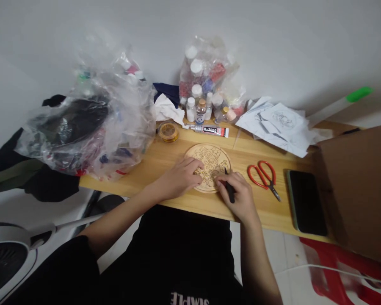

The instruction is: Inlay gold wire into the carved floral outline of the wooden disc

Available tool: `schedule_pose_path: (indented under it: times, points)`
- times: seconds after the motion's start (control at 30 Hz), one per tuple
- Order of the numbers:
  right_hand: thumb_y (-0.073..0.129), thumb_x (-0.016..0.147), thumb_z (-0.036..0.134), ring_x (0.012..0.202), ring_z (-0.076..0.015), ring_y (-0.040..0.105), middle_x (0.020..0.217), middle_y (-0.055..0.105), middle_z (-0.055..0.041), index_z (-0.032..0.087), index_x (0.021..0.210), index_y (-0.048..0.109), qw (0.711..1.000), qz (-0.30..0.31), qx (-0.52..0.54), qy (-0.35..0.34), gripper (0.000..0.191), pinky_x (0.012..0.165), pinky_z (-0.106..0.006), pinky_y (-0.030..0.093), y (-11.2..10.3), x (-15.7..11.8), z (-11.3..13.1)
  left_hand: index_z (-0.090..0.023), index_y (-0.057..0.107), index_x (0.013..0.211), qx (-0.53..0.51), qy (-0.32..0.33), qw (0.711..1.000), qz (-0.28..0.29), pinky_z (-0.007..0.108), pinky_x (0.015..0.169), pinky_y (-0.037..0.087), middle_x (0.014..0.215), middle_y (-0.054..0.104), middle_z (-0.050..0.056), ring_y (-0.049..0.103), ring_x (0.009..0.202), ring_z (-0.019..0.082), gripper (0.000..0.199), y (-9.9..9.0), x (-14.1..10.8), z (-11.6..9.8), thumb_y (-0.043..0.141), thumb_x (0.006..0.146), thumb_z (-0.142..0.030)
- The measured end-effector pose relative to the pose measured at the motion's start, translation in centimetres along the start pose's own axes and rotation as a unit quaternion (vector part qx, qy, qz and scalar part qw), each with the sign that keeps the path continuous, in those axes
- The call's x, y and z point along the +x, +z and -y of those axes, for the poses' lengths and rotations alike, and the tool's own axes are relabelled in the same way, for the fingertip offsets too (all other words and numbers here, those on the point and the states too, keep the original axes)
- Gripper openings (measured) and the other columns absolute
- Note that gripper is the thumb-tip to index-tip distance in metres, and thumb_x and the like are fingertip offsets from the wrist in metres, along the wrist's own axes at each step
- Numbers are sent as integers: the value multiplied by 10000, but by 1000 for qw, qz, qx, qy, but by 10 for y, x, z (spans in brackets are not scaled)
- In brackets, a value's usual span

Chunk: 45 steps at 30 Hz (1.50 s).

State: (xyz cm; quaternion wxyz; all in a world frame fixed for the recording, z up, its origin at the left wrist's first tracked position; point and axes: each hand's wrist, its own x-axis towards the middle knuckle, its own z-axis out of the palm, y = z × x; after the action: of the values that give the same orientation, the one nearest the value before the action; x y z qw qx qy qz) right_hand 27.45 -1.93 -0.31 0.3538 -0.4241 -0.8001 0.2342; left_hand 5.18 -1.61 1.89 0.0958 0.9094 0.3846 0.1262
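A round wooden disc (206, 149) lies near the table's front edge, with a raised golden flower pattern across its face. On its left side rests my left hand (183, 177), thumb and forefinger apart, holding nothing that I can see. My right hand (239, 192) is at the disc's lower right, its fingers closed around black tweezers (230, 191). The tweezers' narrow tip points up and away from the disc. Thumb and forefinger of that hand meet over the pattern; anything thin between them is too small to make out.
Right of the disc lie red-handled scissors (269, 181) and a phone (306, 202), beside a cardboard box (362, 186). Behind stand a glue tube (211, 130), a golden wire spool (169, 132), small bottles (201, 111) and printed papers (276, 125). Plastic bags (92, 123) fill the left.
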Motion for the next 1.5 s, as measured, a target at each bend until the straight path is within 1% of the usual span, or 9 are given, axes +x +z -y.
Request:
schedule_pose_path:
  times: [0.23,0.4,0.6,0.67,0.77,0.83,1.17,1.33,1.5]
  points:
    - [603,856,192,782,-169,551,811,651,-33,207,930,634,997,-47,-57,-10,82,731,-317,452,-3,-7,7,-133,635,821,61,72,995,-31,377,952,403,1097,593,98,495,1068,222,306,3,2,-3,374,978,-165]
    - [593,876,216,1062,-231,550,975,680,-54,245,982,650,982,-11,-172,-83,124,874,-377,409,-2,-10,28,-143,654,856,33,111,992,-52,371,936,413,1073,637,87,539,1064,215,336,-14,10,-6,355,999,-197]
    - [531,904,174,725,-159,497,681,563,-26,212,968,671,975,-7,-205,-87,159,705,-317,365,-1,-17,38,-187,667,924,-33,133,990,-17,394,989,392,1170,639,81,530,1171,227,292,-21,11,3,394,993,-264]
    - [534,892,146,671,-147,451,646,524,-16,197,952,671,976,-8,-204,-80,158,670,-301,346,-1,-23,35,-158,616,1122,-43,119,992,-15,438,1066,336,1296,571,133,463,1272,271,299,-16,5,16,496,952,-374]
    - [560,865,126,674,-152,435,652,501,-20,176,934,670,976,-17,-206,-63,139,648,-292,343,0,-32,30,-85,363,1401,-35,39,999,3,463,1126,275,1455,404,212,314,1396,314,731,-5,-9,36,567,871,-544]
    - [566,854,123,689,-158,436,671,503,-25,166,938,668,977,-13,-205,-58,138,652,-295,353,1,-36,26,-67,268,1449,-18,-11,1000,21,468,1142,255,1499,331,230,262,1426,315,822,3,-20,43,542,869,-581]
    - [476,898,115,748,-185,504,754,567,-51,215,1177,621,983,21,-180,-34,331,648,-304,415,2,-29,15,-94,379,1387,81,-158,983,-43,508,1072,348,1446,435,202,392,1354,335,562,15,-53,-4,493,936,-409]
    - [505,898,146,720,-187,504,755,590,-61,211,1188,630,985,7,-168,-38,322,619,-309,421,5,-30,15,-171,533,1210,73,-168,970,-160,556,1019,406,1357,519,191,434,1318,355,383,19,-61,-17,619,875,-337]
    - [485,899,137,713,-184,490,703,542,-44,221,1220,619,987,21,-158,-26,358,639,-308,427,7,-34,16,-185,598,957,73,-150,963,-213,547,978,454,1228,594,159,516,1231,342,226,19,-60,-19,711,816,-321]
